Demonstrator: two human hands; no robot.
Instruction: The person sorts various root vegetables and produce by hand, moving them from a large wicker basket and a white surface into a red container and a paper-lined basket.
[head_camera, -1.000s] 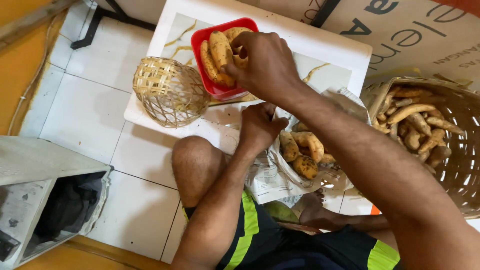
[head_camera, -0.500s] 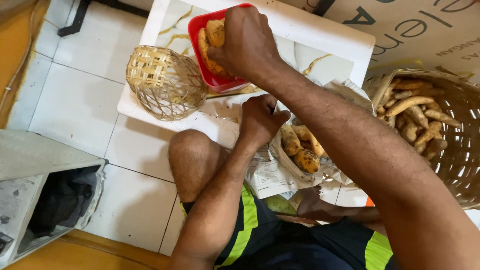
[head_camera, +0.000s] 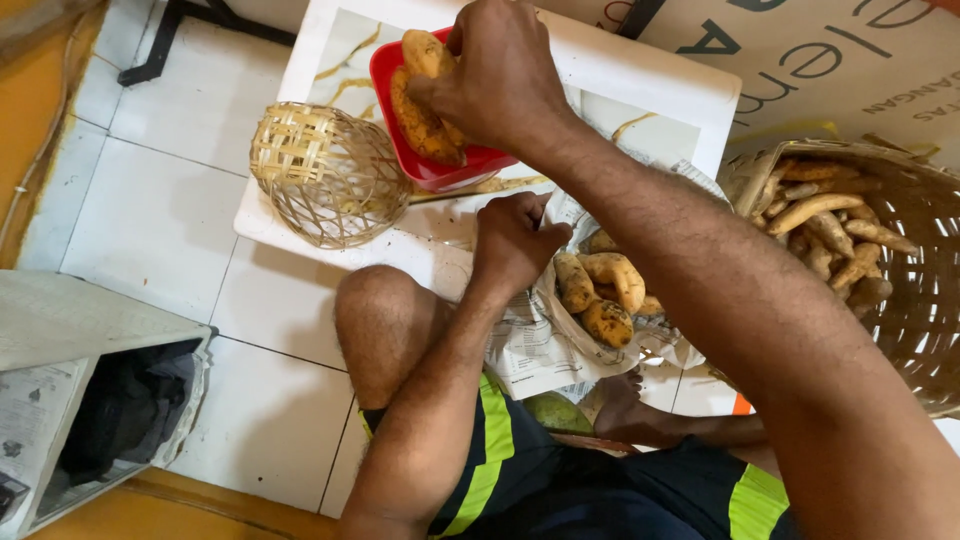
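My right hand (head_camera: 500, 75) reaches over a red bowl (head_camera: 440, 175) of yellow-brown peeled tubers (head_camera: 415, 120), its fingers closed on the top tuber (head_camera: 425, 50). The bowl stands on a white marbled board (head_camera: 640, 90). My left hand (head_camera: 515, 245) is a closed fist at the board's near edge, above my knee; anything inside it is hidden. Just right of that fist, a few more peeled tubers (head_camera: 605, 290) lie on crumpled newspaper (head_camera: 530, 350).
A small woven basket (head_camera: 325, 175) lies tipped on the board's left corner. A large wicker basket (head_camera: 930, 330) of long brown tubers (head_camera: 820, 215) stands at the right. A paper-lined box (head_camera: 90, 330) with dark contents sits at lower left. Printed cardboard (head_camera: 830, 50) lies behind the board.
My right hand has moved a little further over the red bowl and settled on the top tuber. The left fist has stayed by the newspaper. The view has shifted slightly.
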